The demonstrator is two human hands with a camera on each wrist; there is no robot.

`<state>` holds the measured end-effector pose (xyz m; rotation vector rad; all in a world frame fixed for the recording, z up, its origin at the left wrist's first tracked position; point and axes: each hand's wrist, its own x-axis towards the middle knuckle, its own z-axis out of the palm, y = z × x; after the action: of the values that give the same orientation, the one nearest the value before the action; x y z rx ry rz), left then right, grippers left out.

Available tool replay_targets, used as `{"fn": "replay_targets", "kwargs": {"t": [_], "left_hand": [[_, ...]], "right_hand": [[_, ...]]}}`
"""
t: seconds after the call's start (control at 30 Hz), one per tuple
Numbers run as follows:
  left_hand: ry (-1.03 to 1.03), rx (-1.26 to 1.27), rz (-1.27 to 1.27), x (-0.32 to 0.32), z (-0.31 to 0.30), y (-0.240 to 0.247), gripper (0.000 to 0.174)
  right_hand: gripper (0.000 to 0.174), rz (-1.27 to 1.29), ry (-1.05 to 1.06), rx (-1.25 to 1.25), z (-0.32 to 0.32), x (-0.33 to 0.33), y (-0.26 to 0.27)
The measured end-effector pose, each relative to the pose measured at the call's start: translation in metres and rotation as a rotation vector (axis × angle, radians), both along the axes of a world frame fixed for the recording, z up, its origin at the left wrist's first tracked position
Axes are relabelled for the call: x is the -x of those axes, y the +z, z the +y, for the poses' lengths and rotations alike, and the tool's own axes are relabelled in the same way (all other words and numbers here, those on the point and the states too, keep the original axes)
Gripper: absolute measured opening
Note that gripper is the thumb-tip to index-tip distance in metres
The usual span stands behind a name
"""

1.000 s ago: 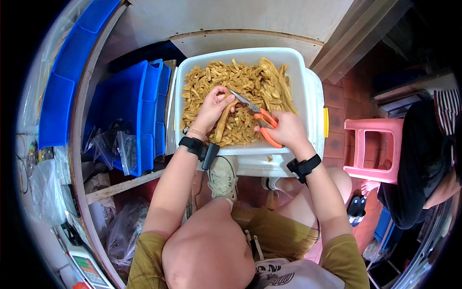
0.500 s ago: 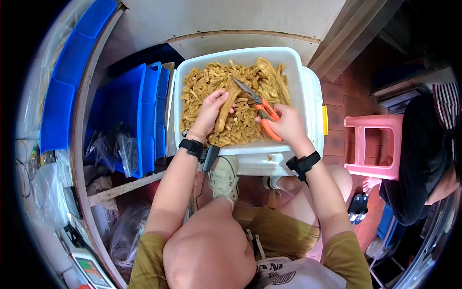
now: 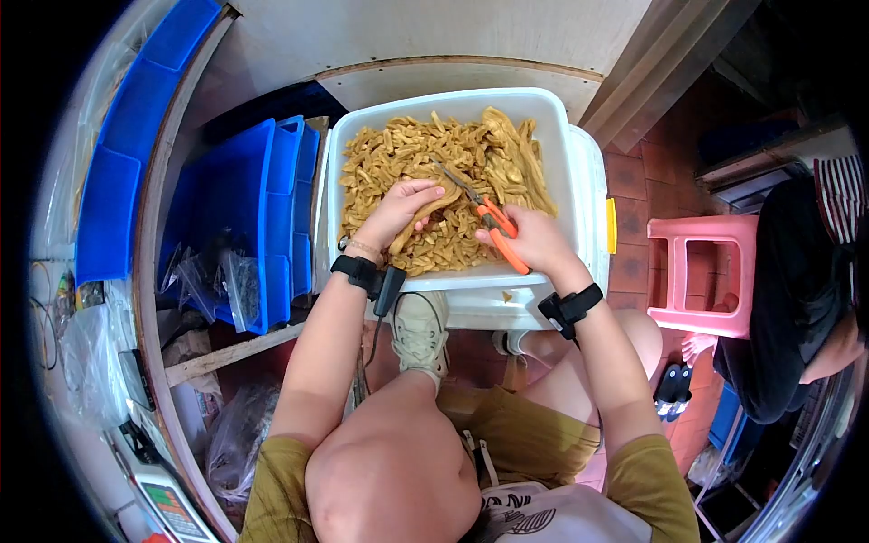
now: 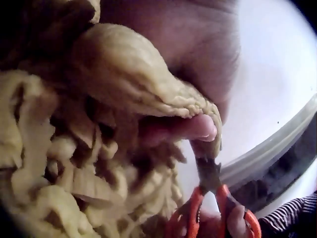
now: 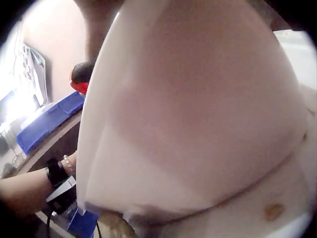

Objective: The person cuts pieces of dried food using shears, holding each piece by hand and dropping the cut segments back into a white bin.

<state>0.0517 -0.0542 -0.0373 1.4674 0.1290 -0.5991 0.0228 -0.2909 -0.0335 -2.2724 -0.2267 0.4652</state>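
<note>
Over a white tub (image 3: 559, 136) filled with yellow-brown cut pieces (image 3: 380, 154), my left hand (image 3: 398, 214) grips a long wrinkled yellow-brown strip (image 3: 412, 226). In the left wrist view the strip (image 4: 133, 74) lies across the fingers, its narrow end at the scissor blades. My right hand (image 3: 536, 240) holds the orange-handled scissors (image 3: 493, 217), blades pointing up and left beside the left fingertips. Longer uncut strips (image 3: 518, 163) lie at the tub's right side. The tub's wall (image 5: 198, 99) hides most of the right hand's work in the right wrist view.
Blue bins (image 3: 226, 199) stand left of the tub, with plastic bags (image 3: 240, 281) in them. The tub sits on a white lid or box with a yellow latch (image 3: 611, 226). To the right are a pink stool (image 3: 751, 271), slippers (image 3: 672, 391) and another seated person (image 3: 787, 290).
The left hand has tilted the strip, which stood more upright half a second ago and now slants down to the left. The scissors have shifted slightly, lower and to the left.
</note>
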Motion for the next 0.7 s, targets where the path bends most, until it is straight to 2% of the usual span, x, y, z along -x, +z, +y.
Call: {"fn": "replay_targets", "kwargs": {"t": [0.17,0.23,0.37,0.43,0.57,0.63,0.7], "left_hand": [[0.051,0.049,0.001,0.002,0.0,0.0,0.017],[0.079,0.094,-0.023,0.0,0.006,-0.006,0.019],[0.059,0.223,-0.039,-0.002,0.009,-0.011,0.019],[0.248,0.305,-0.029,0.0,0.0,-0.008,0.019],[0.281,0.309,-0.055,0.0,0.001,-0.012,0.018],[0.303,0.328,-0.081,-0.001,0.002,-0.016,0.019],[0.289,0.303,-0.089,-0.001,0.003,-0.017,0.019]], "right_hand": [[0.06,0.078,-0.039,-0.084,-0.001,-0.001,-0.006],[0.052,0.069,-0.065,-0.109,0.0,-0.001,-0.009],[0.052,0.071,-0.096,-0.142,-0.002,-0.004,-0.008],[0.06,0.069,-0.12,-0.11,-0.003,-0.005,-0.01],[0.062,0.027,-0.102,-0.14,-0.002,-0.002,-0.006],[0.063,-0.018,0.003,0.032,-0.002,-0.002,-0.006],[0.06,0.032,0.017,0.044,-0.001,-0.002,-0.001]]}}
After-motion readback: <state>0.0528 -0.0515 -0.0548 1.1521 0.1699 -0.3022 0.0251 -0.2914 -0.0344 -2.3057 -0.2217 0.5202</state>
